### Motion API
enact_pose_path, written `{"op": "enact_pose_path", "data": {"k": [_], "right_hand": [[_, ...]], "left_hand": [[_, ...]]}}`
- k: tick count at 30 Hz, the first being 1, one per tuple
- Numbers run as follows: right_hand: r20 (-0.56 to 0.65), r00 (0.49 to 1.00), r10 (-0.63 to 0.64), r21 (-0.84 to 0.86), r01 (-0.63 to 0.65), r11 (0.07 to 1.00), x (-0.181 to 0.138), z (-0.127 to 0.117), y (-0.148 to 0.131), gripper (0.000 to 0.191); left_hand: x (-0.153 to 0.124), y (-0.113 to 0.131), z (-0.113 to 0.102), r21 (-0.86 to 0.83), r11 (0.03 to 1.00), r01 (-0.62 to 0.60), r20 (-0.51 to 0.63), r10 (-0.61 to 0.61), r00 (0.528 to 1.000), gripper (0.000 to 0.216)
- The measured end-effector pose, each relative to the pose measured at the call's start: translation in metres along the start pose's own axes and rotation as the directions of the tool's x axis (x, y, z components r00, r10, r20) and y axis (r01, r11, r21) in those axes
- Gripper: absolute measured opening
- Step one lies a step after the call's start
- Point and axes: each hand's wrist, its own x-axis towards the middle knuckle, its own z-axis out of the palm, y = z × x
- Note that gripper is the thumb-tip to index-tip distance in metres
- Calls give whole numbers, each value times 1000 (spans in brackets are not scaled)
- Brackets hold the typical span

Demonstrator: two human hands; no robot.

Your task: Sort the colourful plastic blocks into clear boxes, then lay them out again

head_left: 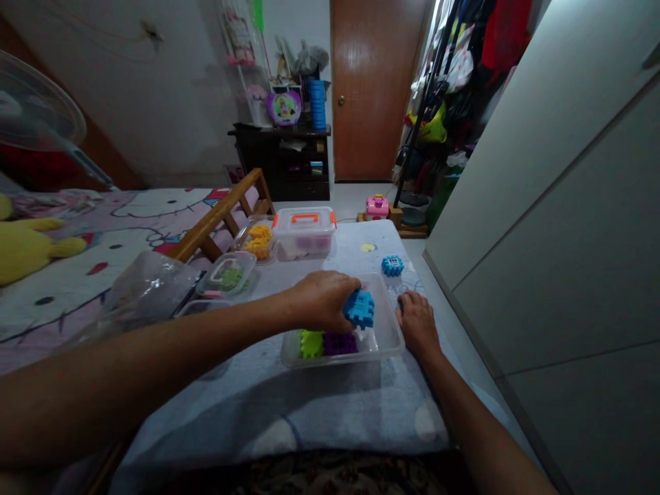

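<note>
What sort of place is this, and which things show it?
Probably a bedroom in a home: there is cartoon-patterned bedding, a yellow plush toy lying on it, and an electric fan.

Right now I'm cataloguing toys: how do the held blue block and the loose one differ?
The held block is in the left hand, above the container; the loose block lies on the cloth. The loose block shows a white grid; the held block, only blue. Both are blue, notched.
</note>
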Motion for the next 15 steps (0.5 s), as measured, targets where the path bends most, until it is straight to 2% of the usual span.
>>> {"op": "enact_pose_path", "data": {"k": [3, 7, 10, 15], "right_hand": [[2, 1000, -1, 0, 1, 1000, 0, -2, -1, 19], [-2, 1000, -2, -4, 2, 1000, 0, -2, -1, 18], [-10, 1000, -3, -3, 3, 1000, 0, -1, 0, 19], [-19, 1000, 2, 11, -2, 1000, 0, 2, 0, 18]], "left_hand": [[5, 8, 25, -33, 999, -15, -4, 15, 1000, 59], [20, 20, 47, -11, 1000, 20, 6, -20, 1000, 43], [29, 24, 60, 12, 999, 30, -23, -30, 999, 38], [35, 19, 72, 7, 1000, 27, -39, -27, 999, 46]]}}
